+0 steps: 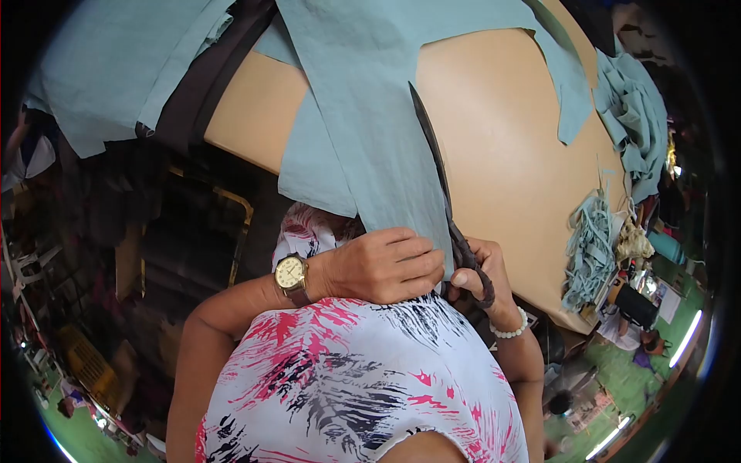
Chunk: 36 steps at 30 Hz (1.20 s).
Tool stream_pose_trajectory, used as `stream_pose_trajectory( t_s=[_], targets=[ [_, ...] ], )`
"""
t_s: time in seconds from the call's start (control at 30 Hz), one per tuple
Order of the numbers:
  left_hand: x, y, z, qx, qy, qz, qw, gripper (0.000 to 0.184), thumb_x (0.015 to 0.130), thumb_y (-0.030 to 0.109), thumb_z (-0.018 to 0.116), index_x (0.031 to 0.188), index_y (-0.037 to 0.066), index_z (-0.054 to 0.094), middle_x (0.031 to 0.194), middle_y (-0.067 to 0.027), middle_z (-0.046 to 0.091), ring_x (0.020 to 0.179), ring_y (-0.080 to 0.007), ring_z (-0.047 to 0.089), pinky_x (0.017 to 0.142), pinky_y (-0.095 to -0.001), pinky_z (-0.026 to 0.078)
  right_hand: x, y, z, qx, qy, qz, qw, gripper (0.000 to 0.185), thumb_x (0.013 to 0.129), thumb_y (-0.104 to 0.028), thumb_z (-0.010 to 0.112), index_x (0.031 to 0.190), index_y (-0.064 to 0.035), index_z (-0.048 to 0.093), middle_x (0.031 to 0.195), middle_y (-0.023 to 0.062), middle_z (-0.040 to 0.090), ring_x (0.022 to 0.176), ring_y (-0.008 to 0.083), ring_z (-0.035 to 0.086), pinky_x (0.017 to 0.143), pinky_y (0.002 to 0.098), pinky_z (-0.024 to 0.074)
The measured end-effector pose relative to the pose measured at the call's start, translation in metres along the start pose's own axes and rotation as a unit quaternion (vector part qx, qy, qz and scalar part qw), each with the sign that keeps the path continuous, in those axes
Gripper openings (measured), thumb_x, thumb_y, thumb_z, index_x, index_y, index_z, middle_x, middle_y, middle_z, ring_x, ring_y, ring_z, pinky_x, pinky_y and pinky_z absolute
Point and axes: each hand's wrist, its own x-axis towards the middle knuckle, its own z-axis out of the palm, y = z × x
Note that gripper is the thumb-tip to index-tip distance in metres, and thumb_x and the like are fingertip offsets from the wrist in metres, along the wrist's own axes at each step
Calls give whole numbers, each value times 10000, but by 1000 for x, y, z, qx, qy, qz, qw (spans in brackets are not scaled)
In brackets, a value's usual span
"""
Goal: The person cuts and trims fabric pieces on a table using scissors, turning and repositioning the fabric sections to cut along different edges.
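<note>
My left hand (390, 266), with a watch (291, 272) on the wrist, has its fingers folded over the near end of a long light-blue cloth piece (378, 139). Beside it, my right hand (482, 270), wearing a beaded bracelet (509, 326), grips the dark wrapped handles of large scissors (434, 147). Their long dark blades point away from me along the right edge of the cloth. Some of the right fingers are hidden behind the handles. Another light-blue piece (312, 166) lies under the cloth and hangs over the table edge.
The tan table (502, 139) carries more blue cloth (123, 62) at the left and a curved piece (567, 85) at the right. Bunched cloth (633, 116) and a heap of thin strips (590, 247) lie at its right edge. A dark chair frame (231, 197) stands at the left.
</note>
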Motion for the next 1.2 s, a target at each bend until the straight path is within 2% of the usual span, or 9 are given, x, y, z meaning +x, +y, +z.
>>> stream_pose_trajectory(
  t_s=[0.33, 0.43, 0.53, 0.63, 0.73, 0.83, 1.03, 1.2],
  targets=[
    [-3, -1, 1, -18, -12, 0, 1000, 139, 673, 99, 612, 789, 25, 586, 876, -79, 584, 784, -185, 579, 637, -274, 500, -2, 9, 3, 1, 5, 16, 1000, 266, 733, -218, 697, 720, 8, 557, 570, 21, 543, 444, 62, 499, 406, 181, 388],
    [-4, -6, -5, -20, -45, 6, 999, 244, 686, 191, 650, 844, 14, 596, 898, -91, 589, 782, -214, 587, 651, -304, 501, -1, 10, 3, 13, 3, 22, 1000, 257, 744, -209, 688, 709, 6, 551, 560, 17, 533, 433, 59, 492, 400, 180, 381],
    [2, -20, -39, -38, -74, -93, 992, 450, 656, 294, 698, 968, -8, 579, 976, -126, 583, 853, -271, 580, 741, -374, 479, -2, 10, 7, 33, 6, 32, 999, 248, 750, -200, 683, 699, 2, 548, 548, 12, 524, 423, 55, 484, 392, 178, 367],
    [16, -41, -62, 86, -77, -159, 980, 615, 616, 345, 724, 1075, -18, 537, 1084, -155, 548, 979, -308, 533, 849, -420, 413, -3, 11, 7, 50, 5, 39, 998, 245, 753, -198, 680, 691, -1, 548, 534, 3, 514, 418, 49, 478, 385, 175, 351],
    [28, -55, -58, 192, -84, -226, 951, 587, 637, 291, 719, 1099, -10, 519, 1136, -159, 516, 1058, -312, 479, 899, -416, 368, -5, 13, 7, 56, 15, 44, 997, 243, 754, -196, 681, 684, -4, 550, 522, -5, 504, 415, 42, 473, 383, 172, 343],
    [31, -62, -36, 190, -82, -260, 943, 470, 664, 211, 700, 1052, -1, 542, 1100, -140, 524, 1032, -307, 479, 867, -394, 381, -11, 14, 1, 49, 27, 55, 997, 237, 752, -193, 685, 684, -7, 556, 517, -12, 494, 412, 35, 466, 383, 170, 336],
    [41, -62, -11, 196, -51, -242, 949, 179, 686, 35, 638, 850, 23, 567, 904, -84, 550, 818, -252, 517, 694, -346, 409, -24, 15, -11, 24, 38, 76, 996, 221, 748, -190, 694, 696, -11, 574, 509, -27, 478, 408, 26, 449, 385, 174, 323],
    [43, -58, -9, 208, -44, -221, 952, 156, 675, 16, 640, 811, 36, 567, 845, -60, 560, 718, -235, 528, 616, -332, 415, -28, 18, -21, 67, -7, 56, 996, 224, 723, -187, 706, 713, 0, 583, 535, -9, 512, 420, 40, 469, 390, 177, 341]
  ],
)
